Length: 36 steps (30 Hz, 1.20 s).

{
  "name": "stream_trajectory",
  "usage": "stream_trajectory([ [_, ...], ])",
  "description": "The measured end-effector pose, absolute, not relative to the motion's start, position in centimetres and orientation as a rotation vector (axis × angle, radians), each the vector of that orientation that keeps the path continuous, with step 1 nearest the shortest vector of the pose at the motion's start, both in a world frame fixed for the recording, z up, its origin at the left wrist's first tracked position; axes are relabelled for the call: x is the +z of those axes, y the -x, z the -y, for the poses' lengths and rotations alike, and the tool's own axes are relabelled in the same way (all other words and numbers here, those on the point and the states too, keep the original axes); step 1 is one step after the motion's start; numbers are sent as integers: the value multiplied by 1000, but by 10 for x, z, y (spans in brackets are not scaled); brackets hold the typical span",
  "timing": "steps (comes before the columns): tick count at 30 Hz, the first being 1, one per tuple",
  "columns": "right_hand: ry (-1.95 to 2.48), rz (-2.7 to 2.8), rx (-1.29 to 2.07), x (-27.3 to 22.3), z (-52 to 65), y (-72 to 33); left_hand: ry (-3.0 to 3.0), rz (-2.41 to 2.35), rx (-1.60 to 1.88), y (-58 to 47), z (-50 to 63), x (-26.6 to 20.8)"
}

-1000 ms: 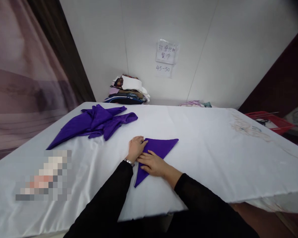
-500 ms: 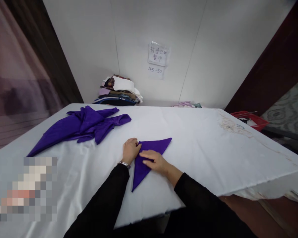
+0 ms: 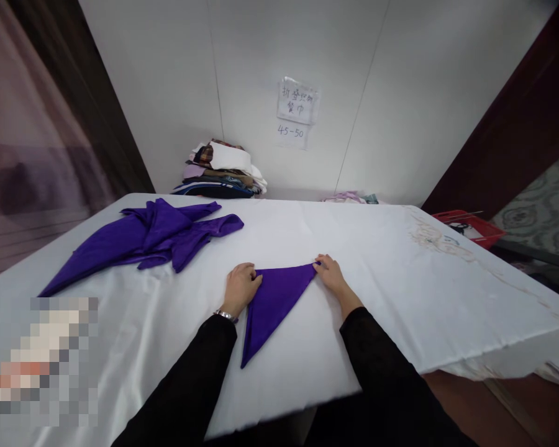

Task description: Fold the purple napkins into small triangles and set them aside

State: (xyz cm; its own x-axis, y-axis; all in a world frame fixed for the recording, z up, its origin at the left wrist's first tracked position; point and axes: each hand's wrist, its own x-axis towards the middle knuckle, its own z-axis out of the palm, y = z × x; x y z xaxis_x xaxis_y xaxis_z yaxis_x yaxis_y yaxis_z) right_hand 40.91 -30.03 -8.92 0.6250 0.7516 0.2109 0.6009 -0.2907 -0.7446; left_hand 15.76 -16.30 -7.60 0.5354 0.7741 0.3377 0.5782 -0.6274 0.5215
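Observation:
A purple cloth napkin (image 3: 277, 301), folded into a triangle, lies on the white tablecloth (image 3: 377, 292) in front of me. My left hand (image 3: 242, 288) pinches its upper left corner, thumb against the fabric. At the upper right corner, my right hand (image 3: 330, 273) has closed its fingers and thumb on the tip. The lower point of the triangle reaches toward me, untouched. To the left lies a loose heap of purple cloths (image 3: 163, 233), crumpled over one another.
A pile of folded clothes (image 3: 223, 167) stands at the back against the wall. Loose pale threads (image 3: 435, 237) lie on the right of the table, near a red basket (image 3: 475, 228). Two handwritten paper notes (image 3: 298, 102) hang on the wall. A blurred-out patch covers the lower left.
My right hand has moved right and away from me, from the napkin's middle to its upper right corner. The left hand stays at the upper left corner.

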Motion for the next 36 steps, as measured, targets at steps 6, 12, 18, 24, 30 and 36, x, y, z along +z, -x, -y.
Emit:
stream_trajectory([
  [6,2000,1078,250,-86,301,-409,-2417,-1122,798,-157,164,-75],
  [12,2180,1078,151,-84,301,-406,-2404,-1148,777,-157,166,-72],
  [18,2193,1091,165,-83,304,-406,-2406,-1146,775,-157,166,-72],
  [24,2060,1139,270,-79,312,-405,-2410,-1143,772,-157,166,-73],
  [30,2043,1192,321,-78,321,-403,-2412,-1154,764,-157,166,-72],
  [36,2142,1213,309,-78,325,-400,-2418,-1169,757,-157,168,-70],
])
